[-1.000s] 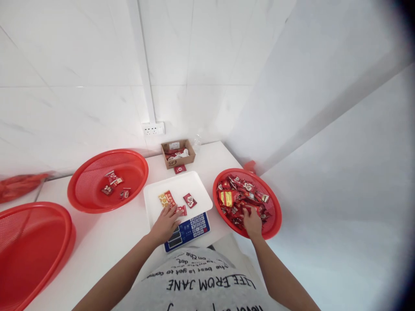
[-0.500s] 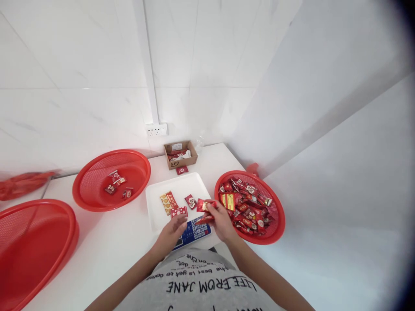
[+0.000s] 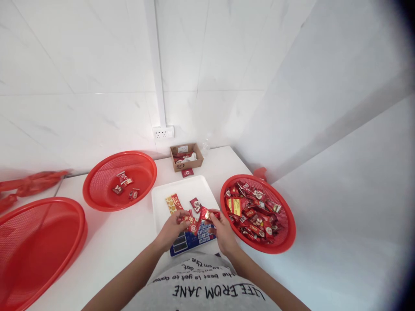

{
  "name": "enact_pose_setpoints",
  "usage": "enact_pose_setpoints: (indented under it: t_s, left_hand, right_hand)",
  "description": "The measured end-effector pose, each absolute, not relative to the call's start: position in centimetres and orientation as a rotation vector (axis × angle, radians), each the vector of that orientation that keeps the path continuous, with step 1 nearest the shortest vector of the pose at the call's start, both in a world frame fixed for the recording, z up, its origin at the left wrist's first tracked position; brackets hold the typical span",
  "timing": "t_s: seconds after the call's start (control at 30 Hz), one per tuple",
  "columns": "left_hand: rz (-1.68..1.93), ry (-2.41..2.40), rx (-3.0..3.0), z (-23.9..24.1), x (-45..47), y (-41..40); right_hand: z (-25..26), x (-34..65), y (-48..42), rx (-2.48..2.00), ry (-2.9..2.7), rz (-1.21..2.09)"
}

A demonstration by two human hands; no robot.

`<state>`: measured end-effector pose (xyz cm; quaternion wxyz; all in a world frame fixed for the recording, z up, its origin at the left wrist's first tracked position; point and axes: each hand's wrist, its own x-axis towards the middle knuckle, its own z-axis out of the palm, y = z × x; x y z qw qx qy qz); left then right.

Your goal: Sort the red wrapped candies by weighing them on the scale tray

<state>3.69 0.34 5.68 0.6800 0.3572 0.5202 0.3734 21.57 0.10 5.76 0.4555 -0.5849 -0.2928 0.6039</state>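
My left hand [image 3: 172, 230] pinches a red snack packet [image 3: 193, 226] over the near edge of the scale. Close beside it, my right hand [image 3: 223, 233] grips another shiny red packet [image 3: 206, 213]; whether more lie under its fingers I cannot tell. Below both hands is a kitchen scale with a white tray [image 3: 202, 185] and a blue keypad panel [image 3: 188, 245]. On the tray lie a yellow-and-red packet [image 3: 173, 202] and a small dark-red packet [image 3: 196, 204]. To the right stands a red basket [image 3: 289, 235] heaped with red packets [image 3: 254, 211].
A red basket [image 3: 94, 181] with a few small packets stands at the left, and another red basket [image 3: 35, 255] sits nearer. Against the wall is a cardboard box [image 3: 191, 164] of packets, with a dark-red packet [image 3: 187, 172] before it. Red plastic bags [image 3: 39, 183] lie far left.
My left hand has taken hold of a red packet and lifted it off the tray. My right hand still holds its packet, now close to the left. The view has shifted slightly.
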Motion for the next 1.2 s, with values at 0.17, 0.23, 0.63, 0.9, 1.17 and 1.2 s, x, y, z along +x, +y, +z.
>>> enact_pose_setpoints:
  t_s: [0.17,0.23,0.63,0.9,1.17,1.2]
  left_hand:
    - [0.819,1.494,1.446,4.8,2.7,5.1]
    - [0.755,1.629,1.582,3.7,2.5,6.2]
    - [0.204,1.700,2.259,-1.0,5.4,6.1]
    - [0.223,1.579,2.447,-0.8,5.1,6.8]
    - [0.210,1.444,2.387,-0.4,5.1,6.3]
    - [0.266,1.479,2.341,-0.2,4.9,6.4]
  right_hand:
    - [5.6,22.5,-0.3,-1.484,-0.589,1.484]
    - [5.6,22.6,-0.8,-1.488,-0.583,1.502]
    - [5.2,22.5,-1.5,-1.541,-0.621,1.504]
    - [4.5,22.9,-2.0,-1.570,-0.650,1.502]
    - [4.1,23.3,-1.6,-1.534,-0.680,1.621]
    - [4.2,23.1,-1.3,-1.518,-0.698,1.637]
